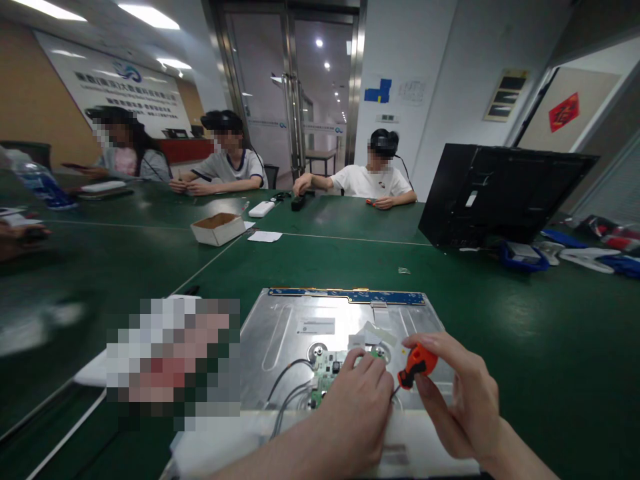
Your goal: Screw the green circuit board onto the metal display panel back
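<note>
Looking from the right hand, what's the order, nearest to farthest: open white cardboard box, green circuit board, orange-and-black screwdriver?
1. Orange-and-black screwdriver, held in the right hand.
2. Green circuit board, just left.
3. Open white cardboard box, far ahead, left.

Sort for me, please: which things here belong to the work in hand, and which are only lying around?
In the work:
orange-and-black screwdriver, in the right hand
green circuit board, under the left hand
silver metal panel beneath it

Apparently just lying about:
open white cardboard box
black flat screen
clear-and-blue plastic bottle
</note>
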`<state>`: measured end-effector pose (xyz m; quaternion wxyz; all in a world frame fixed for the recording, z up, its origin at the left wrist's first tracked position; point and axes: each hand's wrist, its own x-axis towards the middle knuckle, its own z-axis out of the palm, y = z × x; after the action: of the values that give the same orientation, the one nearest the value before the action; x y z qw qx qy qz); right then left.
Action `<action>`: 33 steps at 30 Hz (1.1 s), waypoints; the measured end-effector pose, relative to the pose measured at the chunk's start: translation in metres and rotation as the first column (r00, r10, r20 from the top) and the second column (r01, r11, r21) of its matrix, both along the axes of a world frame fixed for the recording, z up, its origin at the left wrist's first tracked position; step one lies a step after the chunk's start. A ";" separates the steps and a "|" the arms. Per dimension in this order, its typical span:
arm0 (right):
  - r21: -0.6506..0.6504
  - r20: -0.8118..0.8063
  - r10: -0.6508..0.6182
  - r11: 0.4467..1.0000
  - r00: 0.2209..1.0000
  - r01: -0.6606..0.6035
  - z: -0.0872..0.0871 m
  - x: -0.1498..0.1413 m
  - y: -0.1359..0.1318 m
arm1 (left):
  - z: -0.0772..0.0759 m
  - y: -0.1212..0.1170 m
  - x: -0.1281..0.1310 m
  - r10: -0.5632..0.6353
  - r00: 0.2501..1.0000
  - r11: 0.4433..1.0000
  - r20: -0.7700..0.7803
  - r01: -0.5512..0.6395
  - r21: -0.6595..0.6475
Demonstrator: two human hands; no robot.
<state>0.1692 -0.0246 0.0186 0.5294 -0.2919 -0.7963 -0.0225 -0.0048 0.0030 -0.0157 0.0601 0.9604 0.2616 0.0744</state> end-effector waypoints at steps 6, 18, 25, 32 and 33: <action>0.014 -0.010 0.009 1.000 1.000 -0.009 0.000 0.000 0.001 | -0.003 0.000 0.000 -0.004 1.000 0.999 -0.004 0.004 0.035; 0.051 0.015 -0.064 0.997 0.998 0.063 -0.001 0.000 0.001 | -0.003 0.002 0.000 -0.003 1.000 1.000 -0.007 0.003 -0.003; 0.068 0.015 -0.115 0.991 0.993 0.114 0.000 -0.002 0.004 | 0.001 0.001 -0.003 0.005 0.999 1.000 0.034 -0.004 -0.019; 0.076 -0.071 -0.092 0.992 0.993 0.097 -0.008 0.008 0.004 | 0.007 -0.001 -0.003 0.024 0.998 0.999 0.056 -0.022 -0.045; 0.070 -0.081 -0.093 0.993 0.992 0.099 -0.009 0.009 0.004 | 0.008 -0.001 -0.003 0.034 0.997 0.998 0.065 -0.031 -0.048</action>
<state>0.1782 -0.0208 0.0095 0.5685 -0.3107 -0.7589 -0.0662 -0.0076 0.0016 -0.0079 0.0902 0.9514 0.2768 0.1007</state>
